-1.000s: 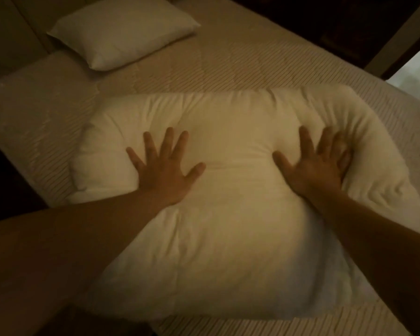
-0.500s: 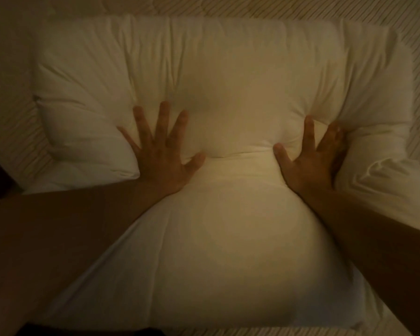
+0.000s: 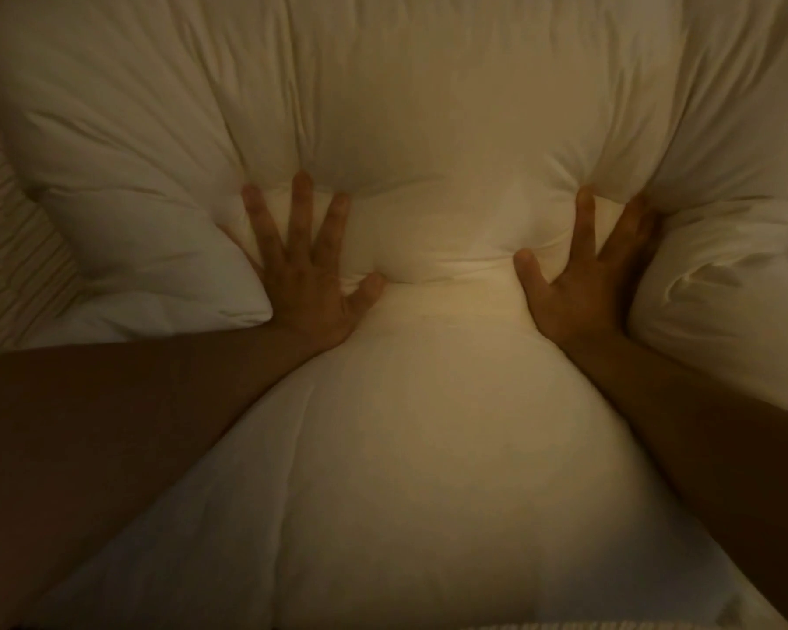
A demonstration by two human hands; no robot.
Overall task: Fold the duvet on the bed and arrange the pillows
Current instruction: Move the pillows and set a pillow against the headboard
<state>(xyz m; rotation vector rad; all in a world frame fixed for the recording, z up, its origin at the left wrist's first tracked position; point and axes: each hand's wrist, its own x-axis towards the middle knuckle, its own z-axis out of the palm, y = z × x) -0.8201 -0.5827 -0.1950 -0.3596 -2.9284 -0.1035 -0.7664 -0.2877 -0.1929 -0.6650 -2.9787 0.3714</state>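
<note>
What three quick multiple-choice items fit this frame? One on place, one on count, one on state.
1. Where does the striped bed cover show?
A. at the left edge
B. across the top
C. between the hands

2. How many hands press on the duvet?
A. none
B. one
C. two

3. How are the hands held?
A. closed in fists
B. flat, fingers spread
C. pinching a corner

Key:
1 A: the striped bed cover shows left of the folded duvet.
2 C: the left hand and the right hand both rest on it.
3 B: both palms lie open, sinking into a crease, with no grip on the fabric.
</note>
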